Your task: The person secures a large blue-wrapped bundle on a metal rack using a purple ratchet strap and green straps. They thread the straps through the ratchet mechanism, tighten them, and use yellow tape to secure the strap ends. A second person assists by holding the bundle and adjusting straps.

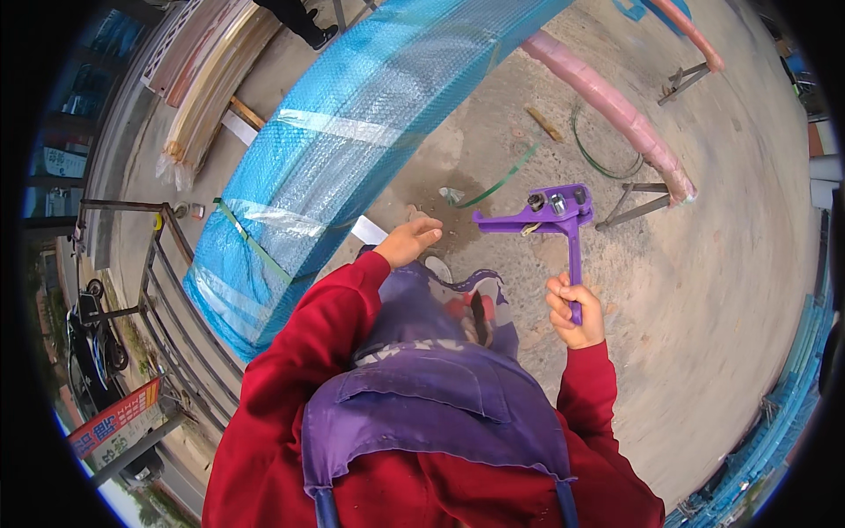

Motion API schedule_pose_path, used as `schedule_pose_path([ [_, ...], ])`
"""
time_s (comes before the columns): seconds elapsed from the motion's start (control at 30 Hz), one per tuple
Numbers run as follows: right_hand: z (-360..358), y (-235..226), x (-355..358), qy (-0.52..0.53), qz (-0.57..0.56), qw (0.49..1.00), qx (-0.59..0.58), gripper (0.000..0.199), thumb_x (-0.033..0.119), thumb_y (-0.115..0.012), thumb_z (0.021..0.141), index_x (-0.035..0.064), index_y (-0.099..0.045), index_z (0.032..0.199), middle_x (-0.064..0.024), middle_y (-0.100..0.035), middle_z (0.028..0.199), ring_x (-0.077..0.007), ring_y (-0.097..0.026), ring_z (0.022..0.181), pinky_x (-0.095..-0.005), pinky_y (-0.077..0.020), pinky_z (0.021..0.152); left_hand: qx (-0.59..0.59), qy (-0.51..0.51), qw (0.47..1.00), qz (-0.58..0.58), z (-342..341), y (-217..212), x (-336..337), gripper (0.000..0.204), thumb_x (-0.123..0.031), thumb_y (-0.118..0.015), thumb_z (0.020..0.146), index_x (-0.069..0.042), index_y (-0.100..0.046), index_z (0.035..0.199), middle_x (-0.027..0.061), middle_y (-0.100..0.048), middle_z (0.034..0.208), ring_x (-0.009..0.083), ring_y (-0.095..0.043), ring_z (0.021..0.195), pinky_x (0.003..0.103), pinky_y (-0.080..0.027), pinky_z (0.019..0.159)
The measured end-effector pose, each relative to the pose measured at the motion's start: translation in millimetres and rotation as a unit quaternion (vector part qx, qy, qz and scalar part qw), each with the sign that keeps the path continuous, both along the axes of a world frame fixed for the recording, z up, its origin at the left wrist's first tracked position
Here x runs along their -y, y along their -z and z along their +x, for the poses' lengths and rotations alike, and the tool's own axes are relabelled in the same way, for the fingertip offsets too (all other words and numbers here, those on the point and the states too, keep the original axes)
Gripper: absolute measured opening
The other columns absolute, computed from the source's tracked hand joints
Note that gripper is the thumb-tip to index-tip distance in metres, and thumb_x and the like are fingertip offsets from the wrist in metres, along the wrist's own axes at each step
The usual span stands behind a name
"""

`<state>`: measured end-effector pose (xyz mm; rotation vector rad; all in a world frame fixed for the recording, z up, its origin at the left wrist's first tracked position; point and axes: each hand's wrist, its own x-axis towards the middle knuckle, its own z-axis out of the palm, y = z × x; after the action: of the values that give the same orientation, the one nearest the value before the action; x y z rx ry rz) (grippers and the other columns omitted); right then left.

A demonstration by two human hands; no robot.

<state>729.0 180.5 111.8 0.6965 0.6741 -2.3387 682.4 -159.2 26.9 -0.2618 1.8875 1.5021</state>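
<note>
My right hand (576, 310) is wrapped round the lower end of the long handle of a purple strapping tensioner (563, 211), held up in front of me. Metal rollers or bolts show on the tensioner's head, and its narrow arm points left. My left hand (410, 240) is held out over the ground with its fingers stretched and nothing visible in them. Just left of it lies a long bundle in blue bubble wrap (352, 114), bound with clear tape. Around the bundle's near end runs a green strap (251, 239).
A length of green strap (502, 180), a coil of strap (607, 163) and a wood piece (544, 124) lie on the concrete. A pink-wrapped bundle (616, 110) rests on a metal trestle (634, 202) at right. Metal railings (167, 282) stand left; another person's legs (304, 19) show beyond.
</note>
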Motion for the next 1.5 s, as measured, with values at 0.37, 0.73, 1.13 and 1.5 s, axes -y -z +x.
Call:
schedule_pose_path([
  [0.37,-18.8,-5.1,63.7,-0.142,-0.099,0.973,0.149,0.008,-0.001,-0.047,0.080,0.0049,-0.045,0.085,-0.0044,-0.042,0.081,-0.0076,-0.035,0.049,-0.0199,-0.0258,0.034,-0.173,0.056,0.943,-0.278,85.8,62.0,5.3,0.063,-0.043,-0.062,0.083,-0.007,-0.047,0.132,0.0188,-0.049,0.131,0.0346,-0.045,0.124,0.042,-0.036,0.103],
  [0.73,-30.9,68.0,178.0,-0.289,-0.158,0.868,0.371,0.010,0.007,-0.051,0.083,0.0003,-0.044,0.083,-0.0025,-0.042,0.075,-0.0050,-0.041,0.051,-0.0204,-0.0279,0.035,0.112,-0.050,0.982,-0.145,161.4,12.0,46.6,0.040,-0.040,-0.047,0.094,-0.003,-0.062,0.095,0.0151,-0.065,0.074,0.0305,-0.067,0.075,0.043,-0.050,0.072],
  [1.13,82.4,141.2,364.1,-0.798,0.223,0.559,-0.009,0.049,0.057,-0.048,0.091,0.0079,-0.049,0.092,-0.0086,-0.055,0.077,-0.0131,-0.048,0.051,-0.0210,-0.0279,0.037,0.214,-0.316,0.890,-0.249,347.9,74.6,81.7,0.033,-0.029,-0.050,0.092,-0.003,-0.067,0.084,0.0127,-0.069,0.079,0.0290,-0.067,0.076,0.041,-0.052,0.069],
  [1.5,140.5,72.3,509.2,-0.601,0.281,0.632,-0.401,0.017,0.024,-0.049,0.097,0.0089,-0.048,0.090,-0.0010,-0.053,0.071,-0.0070,-0.050,0.047,-0.0193,-0.0322,0.037,0.226,-0.700,0.672,-0.087,589.3,70.2,180.4,0.030,-0.028,-0.047,0.095,-0.003,-0.058,0.084,0.0071,-0.063,0.063,0.0167,-0.058,0.044,0.034,-0.047,0.046],
])
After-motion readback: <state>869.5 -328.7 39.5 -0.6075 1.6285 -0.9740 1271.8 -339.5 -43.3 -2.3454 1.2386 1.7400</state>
